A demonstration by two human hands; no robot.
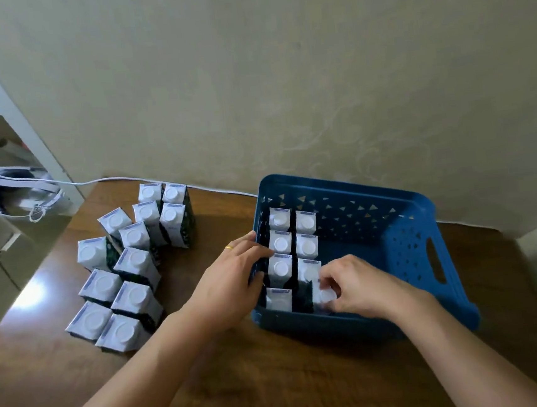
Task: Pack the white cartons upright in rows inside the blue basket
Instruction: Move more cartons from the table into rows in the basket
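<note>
A dark brown wooden worktop [278,383] with a glossy finish meets a pale beige wall [280,71] with a faint swirl pattern. On the right side of the worktop sits a blue plastic basket [393,224], rectangular, with small triangular holes in its walls and a handle slot in its right wall.

To the left of the basket, well apart from it, stands a loose cluster of white cartons with round white caps and dark patterned sides [125,266], about a dozen, all upright and packed close together.

Inside the basket, along its left wall, more of the same cartons [281,243] stand upright in two rows running from back to front, touching one another. The rest of the basket floor, to the right, shows bare blue plastic.

The left hand [232,279], wearing a thin gold ring [229,247], rests on the basket's left rim with fingers curled over the edge. The right hand [353,283] is inside the basket at the near end of the second row, fingers pinching the capped top of the nearest carton [323,294]; whether that carton stands fully upright is hard to tell.

A thin white cable [110,179] runs along the wall base.
</note>
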